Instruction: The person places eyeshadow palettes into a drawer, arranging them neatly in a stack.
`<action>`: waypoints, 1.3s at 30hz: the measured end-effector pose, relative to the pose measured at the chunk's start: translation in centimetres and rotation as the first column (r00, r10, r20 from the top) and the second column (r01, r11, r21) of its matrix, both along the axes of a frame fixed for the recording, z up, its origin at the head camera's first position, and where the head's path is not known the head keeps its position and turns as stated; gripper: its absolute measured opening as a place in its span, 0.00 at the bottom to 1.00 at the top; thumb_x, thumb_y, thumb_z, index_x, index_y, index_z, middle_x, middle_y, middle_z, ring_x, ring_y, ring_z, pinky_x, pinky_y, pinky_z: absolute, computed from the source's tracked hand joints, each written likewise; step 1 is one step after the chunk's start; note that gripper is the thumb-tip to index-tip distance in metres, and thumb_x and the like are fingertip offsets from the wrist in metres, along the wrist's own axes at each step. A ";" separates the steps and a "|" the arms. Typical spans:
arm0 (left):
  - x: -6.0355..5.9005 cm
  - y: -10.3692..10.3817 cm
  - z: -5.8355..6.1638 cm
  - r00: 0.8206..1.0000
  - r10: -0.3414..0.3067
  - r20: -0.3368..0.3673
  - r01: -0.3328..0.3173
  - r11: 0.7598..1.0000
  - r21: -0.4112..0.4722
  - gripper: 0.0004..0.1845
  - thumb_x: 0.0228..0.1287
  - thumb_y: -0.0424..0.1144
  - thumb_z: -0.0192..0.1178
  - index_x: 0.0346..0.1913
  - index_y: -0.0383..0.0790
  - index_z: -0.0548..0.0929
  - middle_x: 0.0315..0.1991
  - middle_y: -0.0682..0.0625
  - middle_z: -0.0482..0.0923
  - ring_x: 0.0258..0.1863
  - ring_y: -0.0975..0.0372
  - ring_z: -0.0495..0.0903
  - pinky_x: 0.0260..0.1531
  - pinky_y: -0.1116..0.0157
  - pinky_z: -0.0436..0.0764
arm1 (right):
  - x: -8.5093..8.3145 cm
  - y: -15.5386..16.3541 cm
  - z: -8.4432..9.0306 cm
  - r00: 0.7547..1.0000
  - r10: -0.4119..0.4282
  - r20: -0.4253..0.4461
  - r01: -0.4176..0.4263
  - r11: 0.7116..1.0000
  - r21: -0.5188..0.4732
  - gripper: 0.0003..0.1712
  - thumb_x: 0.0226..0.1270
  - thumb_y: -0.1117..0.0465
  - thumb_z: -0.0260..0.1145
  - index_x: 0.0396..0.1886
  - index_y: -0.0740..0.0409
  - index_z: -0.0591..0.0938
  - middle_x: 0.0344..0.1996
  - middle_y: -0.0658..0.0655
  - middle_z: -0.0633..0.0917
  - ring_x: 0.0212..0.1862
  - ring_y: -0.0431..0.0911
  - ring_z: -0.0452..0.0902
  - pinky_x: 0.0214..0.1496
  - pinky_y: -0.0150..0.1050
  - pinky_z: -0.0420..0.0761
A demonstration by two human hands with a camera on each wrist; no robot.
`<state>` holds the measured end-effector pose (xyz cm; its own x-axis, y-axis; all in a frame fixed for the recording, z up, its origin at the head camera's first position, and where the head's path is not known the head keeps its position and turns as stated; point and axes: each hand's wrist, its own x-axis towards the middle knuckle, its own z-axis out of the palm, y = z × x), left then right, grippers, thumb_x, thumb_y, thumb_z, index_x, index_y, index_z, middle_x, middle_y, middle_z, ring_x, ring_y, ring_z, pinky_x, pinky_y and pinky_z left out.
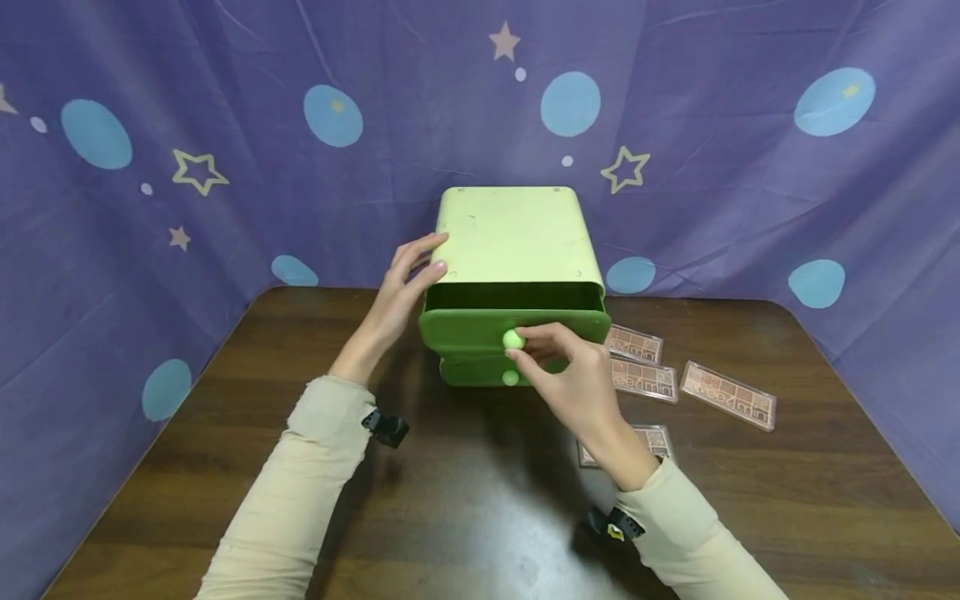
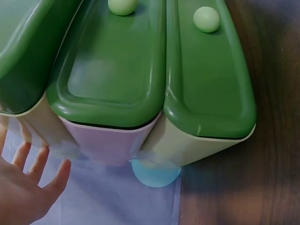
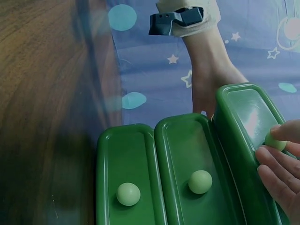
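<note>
Head view: a pale green drawer chest [image 1: 517, 233] is seen standing at the back of the brown counter [image 1: 480, 517], close against the purple star-printed cloth [image 1: 225, 125]. The left hand [image 1: 405, 287] is laid flat against the chest's left side with its fingers straight and relaxed, grasping nothing; this is judged to brace the chest so that it does not slide forward. The right hand [image 1: 573, 375] is closed on the top drawer's knob [image 1: 513, 339], which is pinched between thumb and fingertips. The top drawer [image 1: 513, 321] is drawn partly out, and a dark gap is shown behind its front. A second knob [image 1: 511, 378] is seen just below, on a drawer front that sits flush.

Four flat clear-lidded palettes [image 1: 727, 396] are lying on the counter to the right of the chest, near it but apart from it, within easy reach of the right hand.

In the right wrist view three dark green drawer fronts are shown side by side, the pinched knob [image 3: 275, 140] being half covered by fingertips [image 3: 281, 166]. The lowest drawer cannot be seen in the head view, being hidden behind the right hand and the drawers above. The inside of the open drawer is in shadow, and its contents cannot be told. One palette [image 1: 648, 442] is partly covered by the right wrist. The printing on the palettes is too small to read.
</note>
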<state>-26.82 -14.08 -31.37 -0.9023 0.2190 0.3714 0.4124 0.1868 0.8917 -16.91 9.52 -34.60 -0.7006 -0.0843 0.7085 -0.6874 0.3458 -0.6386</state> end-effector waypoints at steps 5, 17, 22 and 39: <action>-0.2 0.3 -0.1 1.000 0.019 -0.006 -0.018 0.999 0.033 0.28 0.69 0.42 0.54 0.70 0.40 0.71 0.72 0.46 0.57 0.66 0.52 0.62 0.66 0.51 0.62 | 0.8 0.2 0.1 1.000 -0.001 -0.026 0.001 1.000 0.028 0.14 0.54 0.69 0.77 0.42 0.58 0.87 0.33 0.51 0.89 0.32 0.41 0.85 0.32 0.36 0.84; -0.2 0.4 -0.9 0.996 0.050 -0.074 -0.044 0.996 0.073 0.25 0.68 0.39 0.55 0.67 0.35 0.74 0.70 0.43 0.61 0.63 0.52 0.65 0.63 0.52 0.65 | 2.7 0.4 -0.4 0.994 0.040 -0.097 -0.035 0.998 0.054 0.14 0.52 0.73 0.76 0.40 0.60 0.86 0.34 0.53 0.89 0.33 0.42 0.85 0.35 0.31 0.83; -0.4 0.5 -0.8 0.995 0.052 -0.089 -0.046 0.997 0.068 0.25 0.68 0.38 0.55 0.66 0.34 0.74 0.70 0.42 0.61 0.63 0.51 0.65 0.65 0.52 0.63 | 3.2 0.5 -0.6 0.988 0.044 -0.145 -0.035 0.997 0.063 0.15 0.51 0.73 0.76 0.40 0.61 0.86 0.33 0.54 0.89 0.33 0.43 0.86 0.37 0.29 0.82; -0.4 0.6 -0.8 0.995 0.063 -0.078 -0.057 0.996 0.068 0.25 0.69 0.39 0.54 0.67 0.35 0.73 0.69 0.43 0.61 0.63 0.52 0.64 0.65 0.52 0.63 | 4.4 0.7 -1.4 0.984 0.046 -0.174 -0.031 0.996 0.085 0.16 0.50 0.72 0.77 0.40 0.60 0.87 0.34 0.52 0.89 0.33 0.43 0.86 0.39 0.29 0.82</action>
<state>-27.23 -13.47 -32.22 -0.8797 0.1383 0.4551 0.4731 0.1556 0.8672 -12.54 10.27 -36.00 -0.5614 -0.1714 0.8096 -0.7999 0.3630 -0.4778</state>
